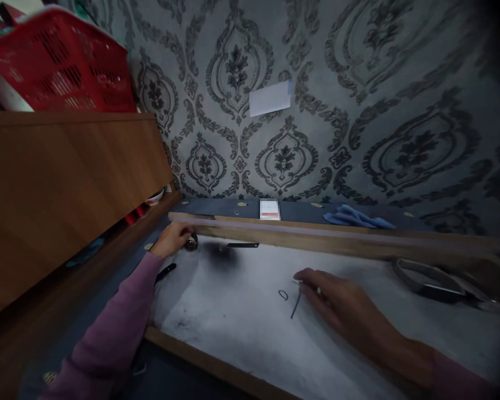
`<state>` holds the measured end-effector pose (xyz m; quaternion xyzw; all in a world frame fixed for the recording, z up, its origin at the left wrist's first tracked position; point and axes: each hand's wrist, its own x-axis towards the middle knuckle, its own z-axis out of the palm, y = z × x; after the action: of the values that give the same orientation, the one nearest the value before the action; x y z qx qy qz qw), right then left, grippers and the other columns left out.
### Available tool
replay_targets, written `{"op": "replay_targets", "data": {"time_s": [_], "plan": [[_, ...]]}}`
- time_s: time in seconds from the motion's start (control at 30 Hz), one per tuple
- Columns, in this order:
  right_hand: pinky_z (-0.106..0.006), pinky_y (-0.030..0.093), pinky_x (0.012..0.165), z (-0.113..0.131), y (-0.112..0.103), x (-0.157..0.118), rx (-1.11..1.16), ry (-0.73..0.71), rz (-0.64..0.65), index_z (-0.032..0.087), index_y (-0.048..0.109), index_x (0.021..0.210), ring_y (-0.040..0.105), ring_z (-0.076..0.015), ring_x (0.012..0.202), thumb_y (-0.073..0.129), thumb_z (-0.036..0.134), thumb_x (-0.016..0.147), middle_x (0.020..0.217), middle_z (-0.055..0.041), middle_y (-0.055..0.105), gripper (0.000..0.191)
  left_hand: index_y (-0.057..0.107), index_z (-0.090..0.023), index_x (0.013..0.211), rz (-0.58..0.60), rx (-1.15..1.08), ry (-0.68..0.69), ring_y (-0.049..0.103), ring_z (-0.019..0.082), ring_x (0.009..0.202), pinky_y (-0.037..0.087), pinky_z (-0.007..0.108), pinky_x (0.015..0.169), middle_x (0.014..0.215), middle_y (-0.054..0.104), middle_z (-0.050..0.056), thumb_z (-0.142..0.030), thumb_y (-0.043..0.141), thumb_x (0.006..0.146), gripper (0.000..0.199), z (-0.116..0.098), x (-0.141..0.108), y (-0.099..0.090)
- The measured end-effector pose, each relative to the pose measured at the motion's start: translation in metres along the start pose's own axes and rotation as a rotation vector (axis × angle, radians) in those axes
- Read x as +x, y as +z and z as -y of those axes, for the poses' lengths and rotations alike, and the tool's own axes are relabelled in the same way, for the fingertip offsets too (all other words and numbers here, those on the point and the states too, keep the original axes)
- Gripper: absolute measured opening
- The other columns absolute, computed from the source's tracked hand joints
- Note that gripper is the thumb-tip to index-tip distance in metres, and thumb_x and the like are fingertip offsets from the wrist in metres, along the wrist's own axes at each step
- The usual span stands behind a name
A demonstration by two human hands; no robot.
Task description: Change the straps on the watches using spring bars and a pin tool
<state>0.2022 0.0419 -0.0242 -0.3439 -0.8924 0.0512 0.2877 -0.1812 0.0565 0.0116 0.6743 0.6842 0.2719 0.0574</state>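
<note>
While my left fingers curl at round dark object by white board's far-left corner, grip unclear, my right fingers pinch slim pale piece at dark line's upper end, probably for fine control.

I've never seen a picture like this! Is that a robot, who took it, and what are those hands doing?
No robot here, just a person with two bare hands. The camera sits on their head, looking forward and down, so you see roughly what they see. The left hand is at a small round dark thing. The right hand seems to pinch something tiny, too small to name. Near its fingertips are a dark line and a little loop; I can't tell whether they're drawn or lying there. The white surface has wooden edges. A flat black strip lies on it, and a blue cloth lies behind.
</note>
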Motion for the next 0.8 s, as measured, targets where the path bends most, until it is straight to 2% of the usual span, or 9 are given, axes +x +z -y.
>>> {"op": "replay_targets", "data": {"time_s": [0.17, 0.23, 0.3, 0.4, 0.5, 0.67, 0.8], "plan": [[-0.033, 0.056, 0.065, -0.012, 0.014, -0.003, 0.015, 0.002, -0.01, 0.018, 0.062, 0.09, 0.068, -0.0204, 0.074, 0.038, 0.025, 0.091, 0.084, -0.0093, 0.07, 0.026, 0.068, -0.021, 0.076, 0.089, -0.042, 0.053, 0.058, 0.019, 0.089, 0.045, 0.027, 0.083, 0.081, 0.068, 0.001, -0.02, 0.061, 0.066, 0.012, -0.001, -0.005, 0.001], [-0.035, 0.056, 0.067, -0.017, 0.017, -0.009, 0.031, 0.023, 0.007, 0.018, 0.062, 0.091, 0.068, -0.0212, 0.076, 0.038, 0.027, 0.092, 0.086, -0.0098, 0.07, 0.026, 0.068, -0.02, 0.078, 0.106, -0.085, 0.051, 0.058, 0.019, 0.088, 0.045, 0.028, 0.083, 0.081, 0.068, 0.002, -0.021, 0.059, 0.067, 0.014, 0.001, -0.004, -0.005], [-0.037, 0.056, 0.07, -0.022, 0.018, -0.013, 0.042, 0.063, 0.022, 0.018, 0.063, 0.093, 0.068, -0.0225, 0.079, 0.038, 0.029, 0.092, 0.091, -0.0109, 0.07, 0.027, 0.066, -0.018, 0.084, 0.113, -0.144, 0.036, 0.059, 0.018, 0.082, 0.047, 0.028, 0.077, 0.081, 0.067, 0.003, -0.023, 0.055, 0.07, 0.019, 0.004, -0.003, -0.015], [-0.038, 0.056, 0.071, -0.026, 0.018, -0.013, 0.06, 0.113, 0.027, 0.019, 0.063, 0.093, 0.069, -0.0241, 0.08, 0.04, 0.031, 0.092, 0.092, -0.0115, 0.071, 0.027, 0.062, -0.014, 0.093, 0.089, -0.23, 0.006, 0.061, 0.018, 0.084, 0.048, 0.027, 0.075, 0.089, 0.067, 0.005, -0.03, 0.049, 0.075, 0.028, 0.011, -0.005, -0.036], [-0.038, 0.058, 0.07, -0.026, 0.016, -0.009, 0.083, 0.119, 0.044, 0.019, 0.063, 0.09, 0.07, -0.0248, 0.078, 0.04, 0.031, 0.09, 0.089, -0.0113, 0.072, 0.026, 0.059, -0.012, 0.095, 0.087, -0.277, -0.034, 0.063, 0.017, 0.077, 0.047, 0.026, 0.065, 0.085, 0.066, 0.007, -0.034, 0.047, 0.076, 0.032, 0.018, -0.01, -0.051], [-0.036, 0.059, 0.065, -0.023, 0.013, -0.004, 0.097, 0.119, 0.026, 0.02, 0.065, 0.089, 0.071, -0.0242, 0.075, 0.04, 0.032, 0.089, 0.086, -0.0102, 0.073, 0.027, 0.057, -0.012, 0.089, 0.134, -0.274, -0.035, 0.062, 0.016, 0.067, 0.048, 0.026, 0.061, 0.078, 0.065, 0.006, -0.035, 0.044, 0.077, 0.029, 0.025, -0.015, -0.044], [-0.035, 0.059, 0.066, -0.024, 0.009, -0.005, 0.108, 0.105, 0.009, 0.021, 0.064, 0.09, 0.071, -0.0239, 0.074, 0.04, 0.034, 0.091, 0.086, -0.0102, 0.073, 0.028, 0.06, -0.014, 0.081, 0.27, -0.187, 0.016, 0.059, 0.015, 0.067, 0.047, 0.026, 0.064, 0.073, 0.064, 0.004, -0.032, 0.044, 0.077, 0.024, 0.021, -0.017, -0.036]]}}
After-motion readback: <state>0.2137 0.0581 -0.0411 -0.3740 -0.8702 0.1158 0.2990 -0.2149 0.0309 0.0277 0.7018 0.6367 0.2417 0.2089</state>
